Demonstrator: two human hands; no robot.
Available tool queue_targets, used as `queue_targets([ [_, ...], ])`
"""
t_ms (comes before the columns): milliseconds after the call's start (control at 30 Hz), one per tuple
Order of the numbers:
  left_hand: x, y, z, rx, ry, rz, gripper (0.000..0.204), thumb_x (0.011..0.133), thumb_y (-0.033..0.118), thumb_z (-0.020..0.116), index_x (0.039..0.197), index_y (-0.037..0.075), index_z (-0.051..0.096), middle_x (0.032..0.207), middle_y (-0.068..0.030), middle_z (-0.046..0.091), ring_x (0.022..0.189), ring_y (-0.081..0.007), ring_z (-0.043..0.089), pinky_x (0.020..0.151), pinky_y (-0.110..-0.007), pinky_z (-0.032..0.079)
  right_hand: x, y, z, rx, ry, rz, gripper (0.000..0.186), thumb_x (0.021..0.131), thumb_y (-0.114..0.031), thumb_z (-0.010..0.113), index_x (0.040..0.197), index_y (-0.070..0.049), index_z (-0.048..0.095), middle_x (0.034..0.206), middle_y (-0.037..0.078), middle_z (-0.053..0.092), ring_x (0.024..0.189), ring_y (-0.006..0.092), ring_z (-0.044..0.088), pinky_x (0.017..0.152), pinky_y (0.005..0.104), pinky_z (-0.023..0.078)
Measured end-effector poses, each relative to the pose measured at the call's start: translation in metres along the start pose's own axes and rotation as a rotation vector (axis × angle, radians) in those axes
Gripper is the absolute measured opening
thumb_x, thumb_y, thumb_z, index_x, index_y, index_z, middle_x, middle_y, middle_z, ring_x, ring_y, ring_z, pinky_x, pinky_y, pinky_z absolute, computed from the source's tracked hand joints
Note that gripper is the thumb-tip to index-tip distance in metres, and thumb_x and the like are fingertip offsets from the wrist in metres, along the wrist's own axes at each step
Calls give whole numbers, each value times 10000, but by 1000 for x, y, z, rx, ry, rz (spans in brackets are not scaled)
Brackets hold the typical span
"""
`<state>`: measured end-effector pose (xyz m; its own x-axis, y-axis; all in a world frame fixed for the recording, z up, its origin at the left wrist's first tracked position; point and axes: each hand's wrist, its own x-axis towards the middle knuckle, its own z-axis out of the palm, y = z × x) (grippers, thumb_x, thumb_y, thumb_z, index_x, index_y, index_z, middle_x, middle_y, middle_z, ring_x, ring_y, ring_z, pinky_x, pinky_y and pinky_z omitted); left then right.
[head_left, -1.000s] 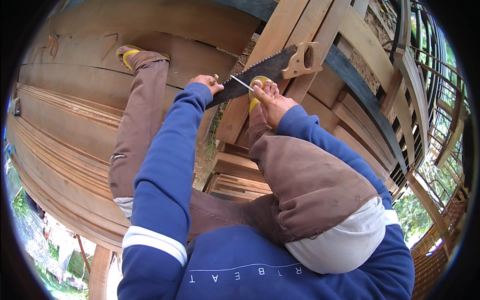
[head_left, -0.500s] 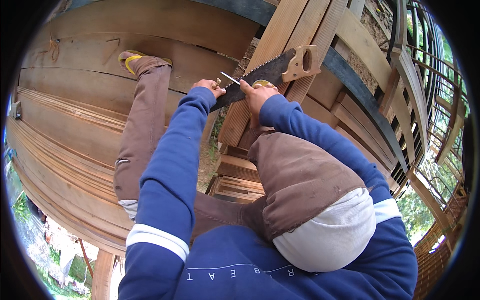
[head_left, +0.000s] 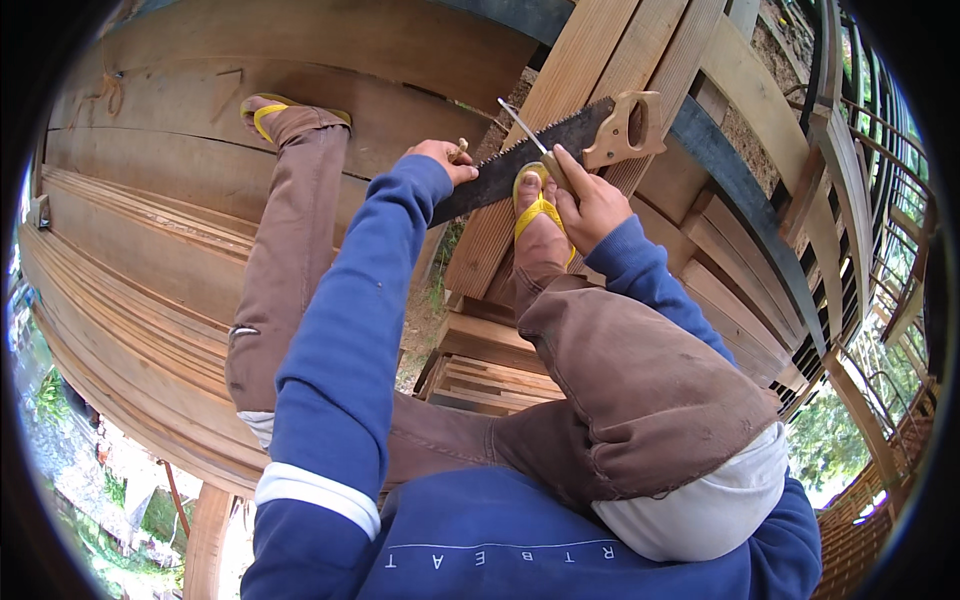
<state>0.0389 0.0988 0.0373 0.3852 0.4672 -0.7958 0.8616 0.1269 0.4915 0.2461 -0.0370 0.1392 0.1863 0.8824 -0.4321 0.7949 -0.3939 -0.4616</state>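
Hands apart: right hand (head_left: pixel 597 207) clamped on slim file (head_left: pixel 522 124), which crosses the toothed edge of the handsaw (head_left: pixel 580 135) just ahead of that hand. Left hand (head_left: pixel 440 160) at blade's narrow end, grip unclear.

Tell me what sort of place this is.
Probably an outdoor timber yard or woodworking spot: stacked planks, a handsaw lying across thick wooden beams, and greenery at the edge.

Beams (head_left: pixel 603 45): side by side | saw (head_left: pixel 575 137): lying across, handle (head_left: pixel 602 146) at right edge, blade tip (head_left: pixel 449 206) past left edge | sandalled foot (head_left: pixel 541 228): between edges, over blade
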Motion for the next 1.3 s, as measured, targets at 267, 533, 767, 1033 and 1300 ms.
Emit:
queue_targets([
  [267, 31, -15, 17, -147, -58, 43, 223, 798, 299, 776, 934, 124, 757, 940, -79, 732, 877, -194, 677, 844, -326, 518, -15, 5, -12, -104, -187, 3, 486, 951, -258, 527, 1430, -290, 451, 901, 159, 622, 818, 356, 652, 747, 442, 543],
  [533, -9, -8, 0, 99, 95, -8, 291, 817, 380, 752, 966, 130, 745, 979, -67, 736, 910, -203, 689, 838, -345, 517, -26, 3, -14, -148, -174, -113, 470, 947, -214, 552, 1398, -333, 498, 774, 131, 586, 653, 325, 622, 634, 424, 538],
  [767, -14, -13, 7, 131, 85, -92, 304, 815, 429, 735, 953, 159, 740, 979, -94, 727, 956, -257, 683, 871, -370, 508, -31, -3, -8, -191, -247, -92, 463, 952, -216, 512, 1399, -333, 486, 832, 190, 612, 694, 369, 646, 659, 450, 553],
  [1033, -13, -11, 12, 137, 74, -95, 302, 824, 437, 725, 918, 150, 733, 965, -98, 728, 953, -267, 682, 877, -380, 507, -24, -25, -5, -326, -375, -20, 495, 985, -227, 407, 1470, -309, 355, 914, 279, 632, 791, 427, 670, 697, 497, 559],
  [1300, -5, -14, 15, 105, 77, -89, 300, 819, 433, 733, 901, 145, 737, 949, -94, 731, 934, -259, 687, 873, -372, 511, -15, -15, 22, -373, -241, -119, 499, 975, -185, 376, 1471, -230, 353, 1092, 307, 618, 896, 434, 667, 764, 493, 560],
])
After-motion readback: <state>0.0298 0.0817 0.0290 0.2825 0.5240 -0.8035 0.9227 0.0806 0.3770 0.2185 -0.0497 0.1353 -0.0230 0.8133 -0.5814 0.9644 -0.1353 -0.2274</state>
